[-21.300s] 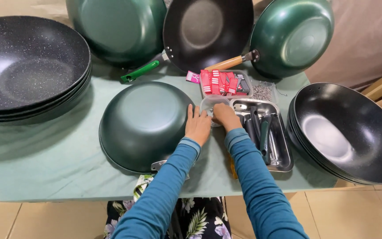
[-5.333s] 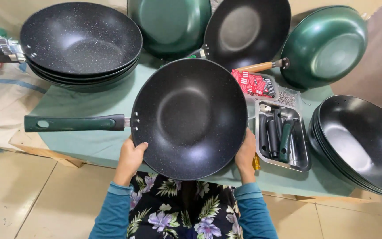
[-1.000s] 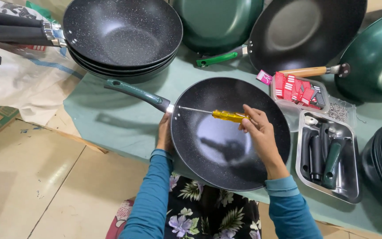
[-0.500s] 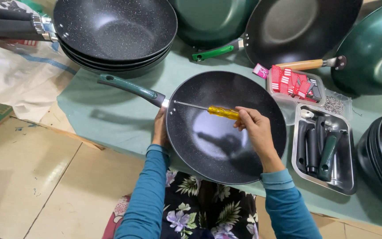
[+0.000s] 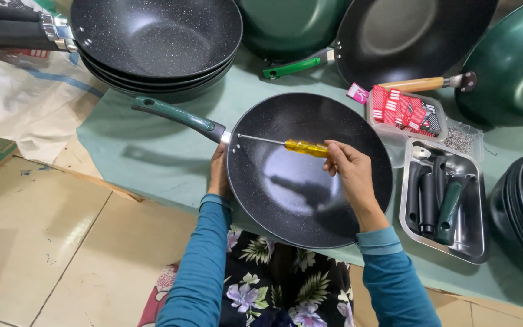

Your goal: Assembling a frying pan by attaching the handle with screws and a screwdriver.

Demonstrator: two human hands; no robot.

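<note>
Our right hand [image 5: 349, 172] gripped a yellow-handled screwdriver [image 5: 286, 145], lying sideways, tip pointing away toward the wok [image 5: 310, 172] handle joint; our left hand [image 5: 219, 175] clasped the rim there.

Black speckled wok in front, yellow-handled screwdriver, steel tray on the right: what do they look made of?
Black speckled wok: likely metal with a dark non-stick coating, going by the pale flecks and soft sheen; its green handle looks like plastic. Yellow-handled screwdriver in the right hand: translucent amber plastic grip, thin bright metal shaft. Rectangular tray: probably stainless steel, from its mirror-like rim.
</note>
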